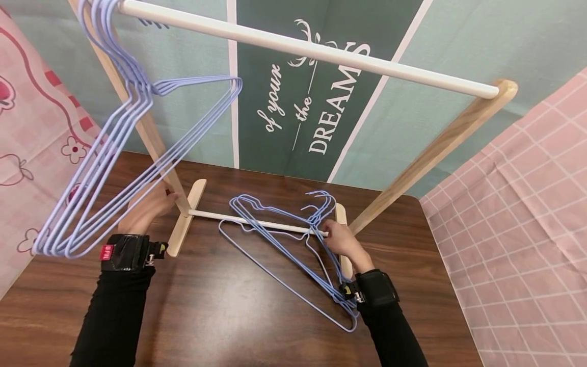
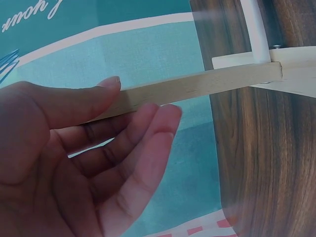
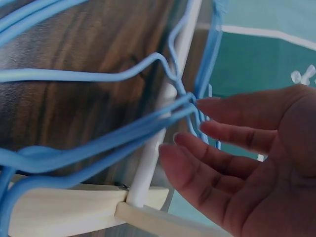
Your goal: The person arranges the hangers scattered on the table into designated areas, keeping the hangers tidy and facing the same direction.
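Observation:
A wooden clothes rack stands on the dark table [image 1: 229,311], with a white top rod [image 1: 298,48]. Several light-blue wire hangers [image 1: 197,81] hang at the top rod's left end. Several more blue hangers [image 1: 316,216] [image 3: 98,143] lie on the table across the low white crossbar [image 1: 215,216] [image 3: 148,168]. My left hand [image 1: 147,209] [image 2: 98,163] is at the rack's left leg [image 1: 151,137] [image 2: 197,86], thumb on one side, nearly straight fingers on the other. My right hand [image 1: 337,239] [image 3: 247,158] has straight fingers, and their tips touch the lying hangers' necks by the crossbar's right end.
The rack's right leg [image 1: 435,148] slants up to the right, and its flat left foot [image 1: 185,219] lies on the table. A green printed backdrop [image 1: 321,112] hangs behind. Pink checked cloth [image 1: 527,229] borders the table on the right, and pink patterned cloth [image 1: 32,132] on the left.

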Available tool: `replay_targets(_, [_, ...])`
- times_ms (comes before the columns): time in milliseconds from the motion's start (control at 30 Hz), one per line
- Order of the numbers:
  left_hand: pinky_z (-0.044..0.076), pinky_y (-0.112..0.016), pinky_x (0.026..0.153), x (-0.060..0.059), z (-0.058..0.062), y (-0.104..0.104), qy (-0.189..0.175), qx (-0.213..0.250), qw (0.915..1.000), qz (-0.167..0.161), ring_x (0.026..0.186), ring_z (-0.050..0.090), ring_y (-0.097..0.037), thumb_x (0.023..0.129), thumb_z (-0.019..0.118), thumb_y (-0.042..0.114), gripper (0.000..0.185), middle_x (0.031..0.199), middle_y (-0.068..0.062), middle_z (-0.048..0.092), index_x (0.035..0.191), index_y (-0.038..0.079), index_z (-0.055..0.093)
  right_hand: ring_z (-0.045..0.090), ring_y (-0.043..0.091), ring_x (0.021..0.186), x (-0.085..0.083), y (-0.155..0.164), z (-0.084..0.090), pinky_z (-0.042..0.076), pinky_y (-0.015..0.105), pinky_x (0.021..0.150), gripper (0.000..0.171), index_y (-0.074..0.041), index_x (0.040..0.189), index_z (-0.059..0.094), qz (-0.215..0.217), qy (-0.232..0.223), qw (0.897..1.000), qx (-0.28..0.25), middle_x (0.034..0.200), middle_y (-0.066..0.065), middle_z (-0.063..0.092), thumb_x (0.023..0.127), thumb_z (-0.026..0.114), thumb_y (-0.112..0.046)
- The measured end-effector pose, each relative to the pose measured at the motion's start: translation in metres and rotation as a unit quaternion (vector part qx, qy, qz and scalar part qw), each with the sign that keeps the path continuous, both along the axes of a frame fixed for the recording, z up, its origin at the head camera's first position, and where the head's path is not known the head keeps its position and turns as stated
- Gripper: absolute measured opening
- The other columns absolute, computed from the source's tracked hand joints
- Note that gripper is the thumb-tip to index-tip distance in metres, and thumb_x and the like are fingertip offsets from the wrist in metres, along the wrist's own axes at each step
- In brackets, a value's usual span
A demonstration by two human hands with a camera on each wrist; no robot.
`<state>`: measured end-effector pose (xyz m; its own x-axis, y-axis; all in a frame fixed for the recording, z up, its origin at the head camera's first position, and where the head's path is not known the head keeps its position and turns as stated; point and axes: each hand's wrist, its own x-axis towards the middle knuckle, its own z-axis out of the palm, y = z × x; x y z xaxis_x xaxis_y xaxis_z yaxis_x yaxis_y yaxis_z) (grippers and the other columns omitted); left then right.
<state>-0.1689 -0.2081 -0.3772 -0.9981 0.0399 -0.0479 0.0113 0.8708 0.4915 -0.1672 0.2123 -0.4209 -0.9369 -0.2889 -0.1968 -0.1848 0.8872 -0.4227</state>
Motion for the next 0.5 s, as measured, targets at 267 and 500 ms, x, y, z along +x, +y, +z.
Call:
replay_targets(267, [0.028,-0.028,0.043,0.0,-0.004,0.001,0.022,0.025,0.9994,-0.003,0.044,0.032,-0.015,0.09,0.051,0.01,0.026,0.052,-0.004,0.036,0.072,-0.009,0.053,0.058,0.03,0.079,0.0,-0.011,-0.008,0.044,0.04,0.065,0.032,0.003,0.101,0.054,-0.016,0.005,0.998,0.052,0.088,0.018,0.061,0.07,0.057,0.004])
replay_targets(500, [0.029,-0.028,0.043,0.0,-0.003,0.002,0.007,0.035,0.9993,0.008,0.045,0.034,-0.015,0.091,0.05,0.011,0.024,0.055,-0.006,0.039,0.081,-0.011,0.053,0.058,0.033,0.084,-0.001,-0.013,-0.012,0.045,0.043,0.069,0.036,0.003,0.102,0.054,-0.018,0.011,0.999,0.047,0.092,0.019,0.061,0.066,0.054,0.007])
